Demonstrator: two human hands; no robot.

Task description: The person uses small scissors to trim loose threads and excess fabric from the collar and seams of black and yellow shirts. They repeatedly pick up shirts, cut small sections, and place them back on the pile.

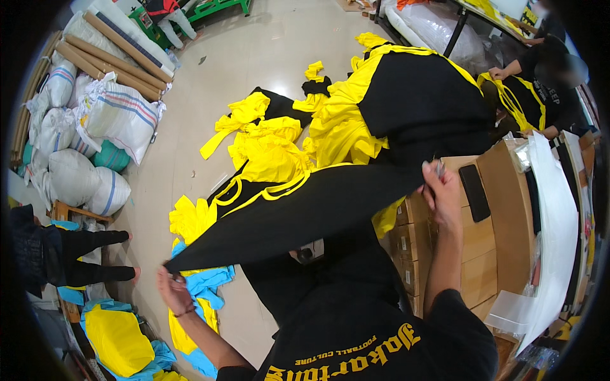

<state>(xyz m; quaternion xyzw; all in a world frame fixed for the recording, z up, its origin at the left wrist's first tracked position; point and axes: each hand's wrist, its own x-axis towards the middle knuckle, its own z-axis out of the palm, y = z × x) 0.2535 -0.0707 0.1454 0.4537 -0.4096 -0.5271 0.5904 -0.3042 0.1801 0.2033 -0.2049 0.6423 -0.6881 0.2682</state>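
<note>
A black garment [305, 214] with yellow trim is stretched across in front of me, between my two hands. My left hand [177, 291] pinches its lower-left corner. At the other end, my right hand [445, 195] grips the cloth. A small metal tool, perhaps thread snips [440, 166], shows between the right fingers, partly hidden. Yellow binding loops [286, 188] run along the garment's far edge. Beyond it lie bunched yellow garment pieces [271, 147] and a large black cloth panel [424, 93] edged in yellow. Blue and yellow cloth [202, 285] lies below my left hand.
On my right, an open cardboard box [505, 219] stands with a black phone [474, 193] beside its wall. White woven sacks [119, 114] and cardboard tubes [112, 62] are piled at left. One person [62, 255] stands left; another [548, 90] handles yellow-edged black cloth at right.
</note>
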